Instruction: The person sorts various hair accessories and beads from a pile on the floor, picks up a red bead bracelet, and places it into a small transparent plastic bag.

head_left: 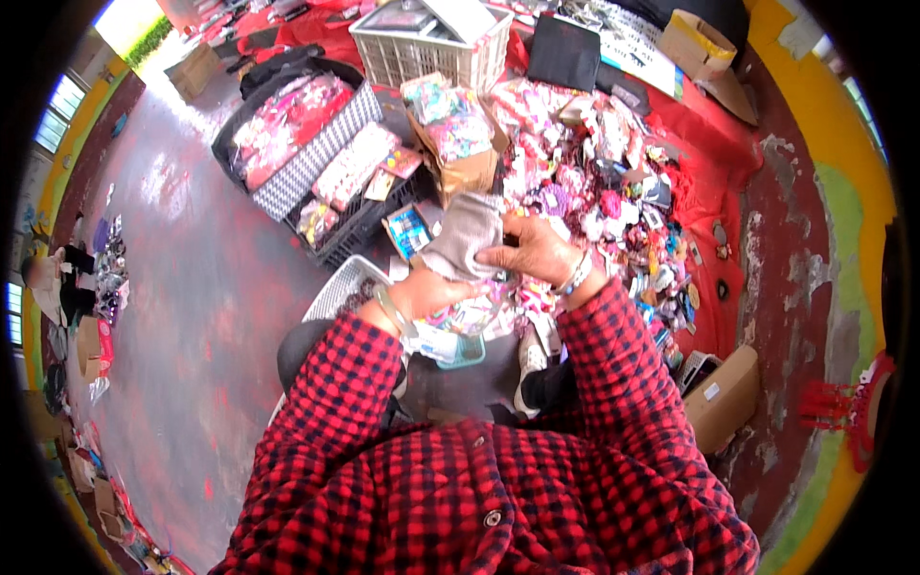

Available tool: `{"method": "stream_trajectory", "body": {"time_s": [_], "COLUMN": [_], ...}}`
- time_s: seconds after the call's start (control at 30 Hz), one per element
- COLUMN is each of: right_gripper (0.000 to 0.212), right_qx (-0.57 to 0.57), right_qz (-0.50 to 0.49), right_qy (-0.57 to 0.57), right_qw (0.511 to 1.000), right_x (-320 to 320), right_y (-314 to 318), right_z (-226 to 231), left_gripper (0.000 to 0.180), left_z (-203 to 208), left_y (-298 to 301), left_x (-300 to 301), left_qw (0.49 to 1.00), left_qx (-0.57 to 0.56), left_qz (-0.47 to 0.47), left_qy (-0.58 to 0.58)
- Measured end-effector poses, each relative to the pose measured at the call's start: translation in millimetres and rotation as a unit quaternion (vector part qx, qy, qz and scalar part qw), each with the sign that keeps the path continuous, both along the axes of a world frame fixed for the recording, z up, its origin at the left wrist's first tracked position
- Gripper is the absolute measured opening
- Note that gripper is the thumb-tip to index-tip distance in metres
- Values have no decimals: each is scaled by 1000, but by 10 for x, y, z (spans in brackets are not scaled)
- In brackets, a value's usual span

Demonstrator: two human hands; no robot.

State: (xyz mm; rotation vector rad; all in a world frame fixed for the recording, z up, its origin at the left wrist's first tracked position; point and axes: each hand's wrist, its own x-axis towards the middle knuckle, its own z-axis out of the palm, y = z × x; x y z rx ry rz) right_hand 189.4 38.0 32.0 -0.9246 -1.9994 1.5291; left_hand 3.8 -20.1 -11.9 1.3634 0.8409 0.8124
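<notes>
A grey-beige piece of cloth (468,235) hangs between my hands in front of me; its folds hide exactly what kind of item it is. The fingers of my right hand (541,251) pinch its right edge. At its lower left edge, my left hand (426,290) is closed on the cloth, with part of the fingers hidden beneath it. Just left of the cloth is a blue packet (409,230). Beneath and beyond my hands spreads a large pile of small colourful goods (613,192), many looking like hair accessories. A pale green tray (467,352) lies below my hands.
An open cardboard box of bagged goods (458,172) stands ahead. A black-and-white patterned bin (321,144), a black crate (355,225) and a white basket (331,287) are at left. Farther back is a white crate (431,57). A cardboard box (721,398) sits by the right wall.
</notes>
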Motion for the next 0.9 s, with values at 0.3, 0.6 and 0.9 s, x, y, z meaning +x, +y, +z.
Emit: {"method": "stream_trajectory", "body": {"time_s": [0.3,0.6,0.9], "right_gripper": [19,21,18], "right_qx": [-97,-185,-103], "right_qz": [-137,1,-153], "right_qy": [273,198,257], "right_qw": [947,962,949], "right_x": [-237,-2,-205], "right_y": [-157,-51,-106], "right_z": [-97,198,-78], "left_gripper": [63,56,47], "left_z": [28,73,135], "left_y": [38,-27,1], "left_x": [-8,-97,14], "left_qw": [993,994,991], "left_qx": [48,12,54], "left_qz": [32,45,65], "left_qy": [-101,-99,-107]}}
